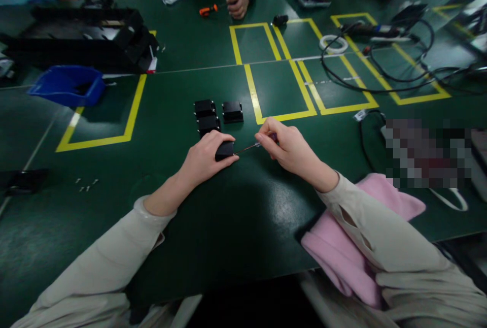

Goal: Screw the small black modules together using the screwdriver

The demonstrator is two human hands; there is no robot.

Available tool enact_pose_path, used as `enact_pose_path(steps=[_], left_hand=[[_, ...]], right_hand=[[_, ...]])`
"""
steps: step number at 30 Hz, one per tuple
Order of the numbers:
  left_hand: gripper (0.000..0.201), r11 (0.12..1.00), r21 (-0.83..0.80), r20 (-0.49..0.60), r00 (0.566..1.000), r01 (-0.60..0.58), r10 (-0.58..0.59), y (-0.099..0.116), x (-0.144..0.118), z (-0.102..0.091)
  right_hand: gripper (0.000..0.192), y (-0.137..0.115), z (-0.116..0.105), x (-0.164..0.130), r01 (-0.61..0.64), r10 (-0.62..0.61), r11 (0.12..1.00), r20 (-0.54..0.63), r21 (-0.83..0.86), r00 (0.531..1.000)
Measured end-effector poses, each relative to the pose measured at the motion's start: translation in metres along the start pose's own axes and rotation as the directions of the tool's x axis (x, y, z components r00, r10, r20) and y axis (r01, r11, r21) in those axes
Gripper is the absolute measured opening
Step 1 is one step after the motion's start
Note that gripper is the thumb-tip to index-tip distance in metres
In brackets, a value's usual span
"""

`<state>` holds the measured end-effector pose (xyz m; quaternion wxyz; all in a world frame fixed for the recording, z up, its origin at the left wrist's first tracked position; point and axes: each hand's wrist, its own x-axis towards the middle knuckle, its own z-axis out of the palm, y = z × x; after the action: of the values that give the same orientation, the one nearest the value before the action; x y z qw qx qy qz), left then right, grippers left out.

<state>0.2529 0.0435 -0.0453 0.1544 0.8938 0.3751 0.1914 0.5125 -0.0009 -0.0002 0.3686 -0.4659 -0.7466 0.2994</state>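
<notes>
Green table (213, 247) with yellow tape outlines. Pink cloth (342, 257) under your right forearm. Three black blocks (216, 113) grouped just beyond your hands. Your left hand (207, 158) closed over fourth block (224, 150), pinning it flat at table centre. Your right hand (289, 148) pinches thin screwdriver (251, 147), tip touching block's right edge. Risk: tip likely slips into left fingers if block shifts. Loose screws (87, 185) well left, may roll away.

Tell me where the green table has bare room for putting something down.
Bare: the two yellow-taped rectangles beyond the right hand, and the table between both forearms. Crowded: small black boxes beyond the left hand; black cables far right.
</notes>
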Motion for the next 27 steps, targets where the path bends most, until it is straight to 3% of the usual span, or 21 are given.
enact_pose_path(steps=[5,11,27], left_hand=[[0.037,1.0,-0.006,-0.001,1.0,0.006,-0.006,0.0003,0.0,-0.0004],[0.037,1.0,0.007,0.001,1.0,0.004,-0.004,0.001,-0.0001,-0.0004],[0.038,1.0,-0.004,0.003,1.0,0.016,-0.016,0.0004,0.0005,-0.0006]], right_hand=[[0.015,-0.001,-0.0051,0.0004,0.027,-0.027,1.0,0.061,0.01,0.998],[0.011,-0.0001,-0.0015,-0.0016,0.061,-0.063,0.997,0.038,0.052,0.997],[0.017,-0.0048,-0.0062,-0.0004,-0.027,0.029,0.999,0.063,-0.024,0.998]])
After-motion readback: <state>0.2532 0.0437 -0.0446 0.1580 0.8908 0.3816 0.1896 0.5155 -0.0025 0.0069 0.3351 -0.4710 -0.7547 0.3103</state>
